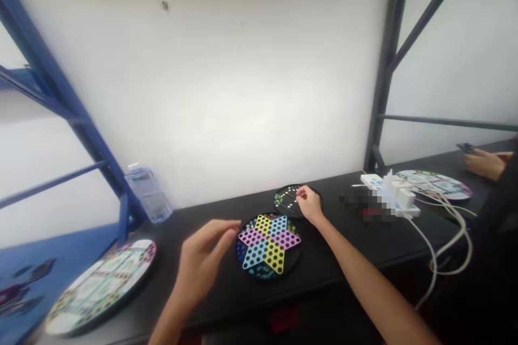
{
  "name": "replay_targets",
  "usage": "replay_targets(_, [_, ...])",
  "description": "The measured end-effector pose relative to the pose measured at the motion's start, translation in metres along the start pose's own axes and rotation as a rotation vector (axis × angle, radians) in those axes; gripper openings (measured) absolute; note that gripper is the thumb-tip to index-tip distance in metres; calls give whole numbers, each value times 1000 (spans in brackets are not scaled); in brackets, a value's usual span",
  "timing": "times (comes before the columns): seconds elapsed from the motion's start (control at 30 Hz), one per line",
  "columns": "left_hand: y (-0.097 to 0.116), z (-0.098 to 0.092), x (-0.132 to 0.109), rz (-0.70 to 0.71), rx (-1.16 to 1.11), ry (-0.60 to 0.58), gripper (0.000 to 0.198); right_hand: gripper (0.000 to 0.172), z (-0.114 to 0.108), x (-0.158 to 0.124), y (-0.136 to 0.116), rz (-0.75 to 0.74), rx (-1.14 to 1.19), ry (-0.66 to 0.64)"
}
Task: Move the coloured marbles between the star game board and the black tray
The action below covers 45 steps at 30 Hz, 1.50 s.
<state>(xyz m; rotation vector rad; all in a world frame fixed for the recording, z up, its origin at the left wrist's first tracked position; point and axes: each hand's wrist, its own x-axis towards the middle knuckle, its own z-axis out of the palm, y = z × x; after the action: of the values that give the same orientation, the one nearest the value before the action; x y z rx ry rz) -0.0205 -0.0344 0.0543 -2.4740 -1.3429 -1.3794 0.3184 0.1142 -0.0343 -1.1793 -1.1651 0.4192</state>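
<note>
A Chinese checkers board (268, 242), star-shaped in yellow, blue and pink with dark holes, sits in a round black tray (297, 267) on the black table. Coloured marbles (263, 270) show around its edges. Just left of this tray hovers my left hand (204, 253), thumb and fingers apart, holding nothing. Farther back lies a second round black tray (286, 210) with white dots and some greenish pieces. My right hand (309, 203) is over its right part, fingertips pinched together. Whatever is between those fingertips is too small to make out.
A large round patterned board (103, 285) lies at the left, a clear bottle (149, 194) behind it. On the right are a white power strip (390, 194) with cables (461, 237) and another round board (437, 183). Another person's hand (485, 164) holds a phone (467, 148).
</note>
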Motion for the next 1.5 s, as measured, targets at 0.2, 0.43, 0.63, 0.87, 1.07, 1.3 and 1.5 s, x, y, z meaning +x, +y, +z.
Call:
replay_targets(0.2, [-105, 86, 64, -132, 171, -293, 39, 14, 0, -3, 12, -68, -215, -131])
replay_targets(0.43, [-144, 98, 39, -170, 232, -366, 42, 13, 0, -1, 26, -73, -282, -159])
replay_targets(0.63, [-136, 94, 36, -163, 281, -338, 37, 13, -1, -5, 25, -127, -425, -194])
replay_targets(0.87, [-125, 92, 34, -222, 510, -240, 29, 11, -4, -4, 24, -133, -574, -210])
replay_targets(1.07, [-126, 93, 33, -232, 545, -281, 27, 11, -3, -5, 25, -109, -601, -231])
replay_targets(1.3, [-131, 96, 35, -245, 523, -245, 28, 12, -2, -6, 20, -124, -604, -240])
replay_targets(1.5, [-135, 94, 36, -186, 304, -214, 30, 14, -4, -6, 8, -139, -541, -309])
